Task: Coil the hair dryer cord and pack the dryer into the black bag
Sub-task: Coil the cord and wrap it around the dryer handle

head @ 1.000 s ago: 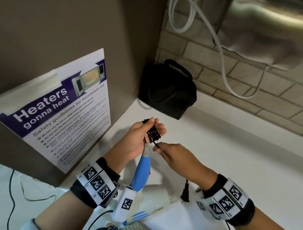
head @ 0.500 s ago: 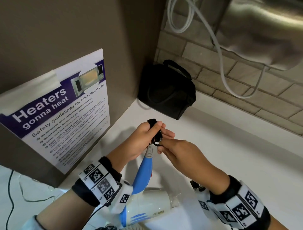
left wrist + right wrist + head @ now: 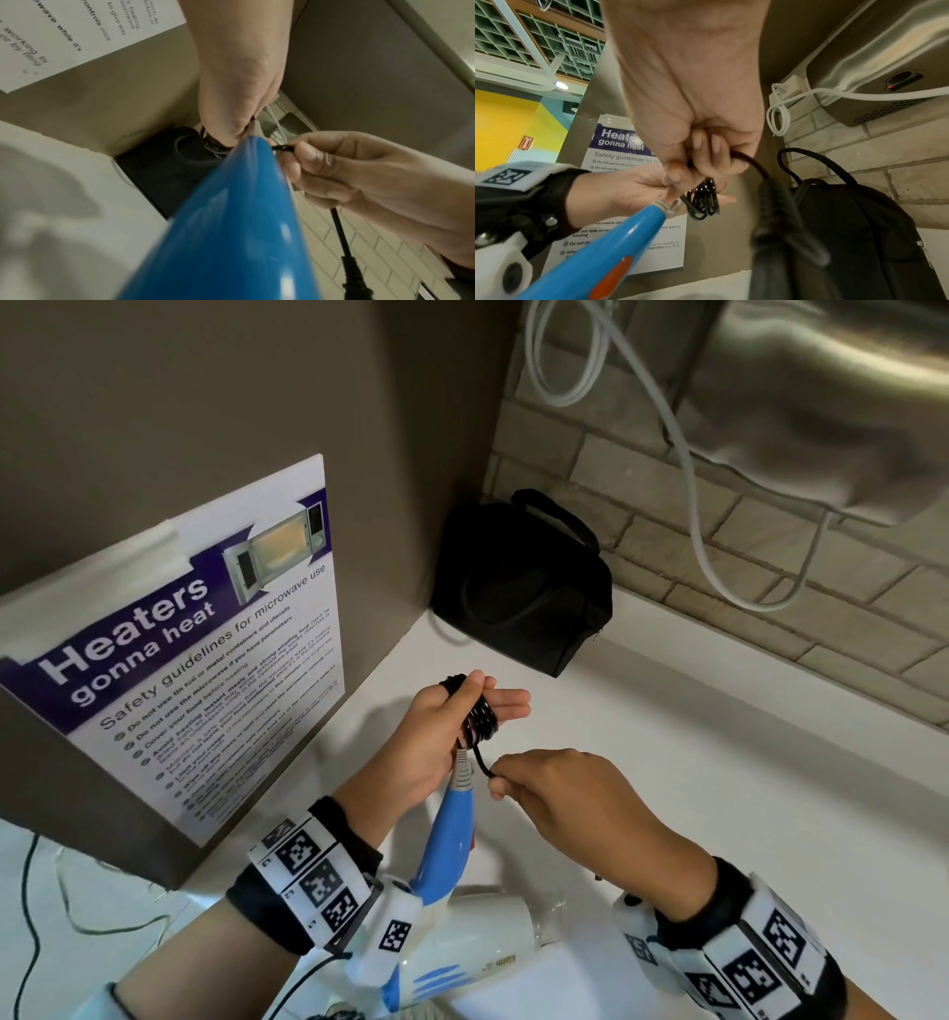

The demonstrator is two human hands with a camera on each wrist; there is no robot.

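Observation:
The hair dryer has a white body (image 3: 482, 932) low in the head view and a blue handle (image 3: 452, 834) pointing up. Its black cord (image 3: 480, 719) is coiled in several loops around the straight fingers of my left hand (image 3: 452, 716), with the thumb clamped over the loops. Just below and to the right, my right hand (image 3: 518, 778) pinches the loose cord tail. The plug (image 3: 352, 270) dangles under that hand. The black bag (image 3: 524, 588) sits in the counter's corner, behind both hands; I cannot tell whether its zip is open.
A microwave safety poster (image 3: 179, 660) hangs on the grey panel at left. A white cable (image 3: 693, 480) loops down the brick wall beside a steel appliance (image 3: 821, 403). White counter (image 3: 719, 788) stretches to the right. Thin wires (image 3: 31, 916) lie at lower left.
My right hand, up at the coil half a second ago, has dropped down and away from it with the cord tail. The left fingers have straightened out under the loops.

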